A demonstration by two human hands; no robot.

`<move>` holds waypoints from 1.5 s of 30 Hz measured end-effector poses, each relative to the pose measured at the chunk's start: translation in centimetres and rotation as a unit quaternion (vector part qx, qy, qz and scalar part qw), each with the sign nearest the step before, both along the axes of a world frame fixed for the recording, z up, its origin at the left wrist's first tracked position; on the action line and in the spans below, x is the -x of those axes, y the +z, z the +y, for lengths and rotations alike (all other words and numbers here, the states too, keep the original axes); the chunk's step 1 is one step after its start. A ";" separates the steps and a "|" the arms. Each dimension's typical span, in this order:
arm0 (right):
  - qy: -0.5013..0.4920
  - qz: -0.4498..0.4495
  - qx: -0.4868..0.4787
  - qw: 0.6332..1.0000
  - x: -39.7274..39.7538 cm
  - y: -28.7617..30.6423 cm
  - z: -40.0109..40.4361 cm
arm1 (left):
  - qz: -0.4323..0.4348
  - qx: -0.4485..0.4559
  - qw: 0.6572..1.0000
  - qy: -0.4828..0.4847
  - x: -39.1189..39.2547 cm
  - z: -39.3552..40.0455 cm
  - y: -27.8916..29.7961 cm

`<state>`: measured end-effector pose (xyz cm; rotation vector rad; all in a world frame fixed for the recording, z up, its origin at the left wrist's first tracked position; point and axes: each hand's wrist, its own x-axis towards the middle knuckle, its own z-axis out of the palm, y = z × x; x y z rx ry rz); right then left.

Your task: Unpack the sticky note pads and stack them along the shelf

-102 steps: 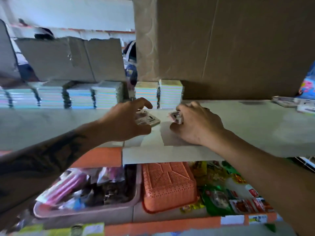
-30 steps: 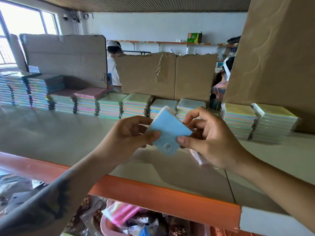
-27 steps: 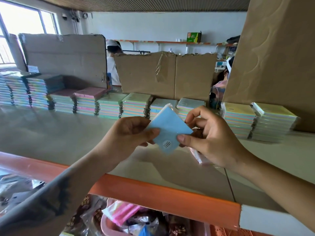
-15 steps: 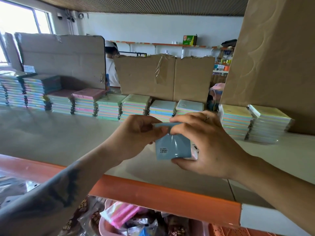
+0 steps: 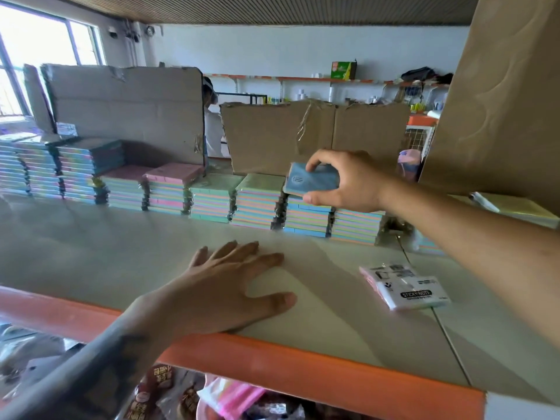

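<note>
My right hand grips a blue sticky note pad by its edges, holding it tilted just above a stack of pads in the row along the back of the shelf. Flat on the shelf near the orange front edge lies my left hand, fingers spread, holding nothing. A wrapped pack labelled "sticky note" lies on the shelf to the right, under my right forearm.
Several stacks of pastel pads run leftwards, taller ones at far left. Cardboard sheets stand behind them and a large carton is at right. More pads sit beside it. A person stands beyond the cardboard.
Both hands held the blue pad in front of me; now my right hand alone has carried it back to the stack row, and my left hand has dropped flat onto the shelf.
</note>
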<state>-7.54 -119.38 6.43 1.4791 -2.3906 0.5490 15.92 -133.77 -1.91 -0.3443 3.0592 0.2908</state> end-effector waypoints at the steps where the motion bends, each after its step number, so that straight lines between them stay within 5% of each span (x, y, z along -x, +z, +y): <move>1: -0.007 -0.004 -0.013 1.000 0.7 -0.1 -0.5 | -0.004 0.002 1.000 -0.002 0.0 0.0 -0.1; 10: -0.029 -0.048 -0.044 0.997 3.1 -1.8 -1.0 | -0.028 0.017 0.999 -0.008 0.3 -0.4 -0.5; 16: -0.045 0.014 -0.059 0.997 2.0 -1.8 -0.7 | -0.031 0.012 0.999 -0.006 0.3 0.0 0.0; 21: -0.006 0.023 0.014 1.000 -2.0 -1.4 3.5 | 0.010 0.005 1.000 -0.007 0.6 -0.3 -0.2; 25: 0.036 -0.065 -0.054 0.996 -5.7 -2.2 10.0 | 0.104 0.008 0.994 -0.023 1.8 0.6 -0.1; 33: -0.008 -0.231 -0.156 0.960 -5.3 -4.9 16.3 | 0.137 -0.068 0.983 -0.098 4.3 6.1 0.2; 38: -0.015 -0.170 -0.115 0.979 -6.0 -5.5 16.7 | 0.174 -0.110 0.969 -0.138 4.8 7.2 0.1; 45: 0.072 -0.291 0.074 0.951 -7.4 -5.2 15.3 | 0.318 -0.203 0.911 -0.165 4.5 8.0 0.5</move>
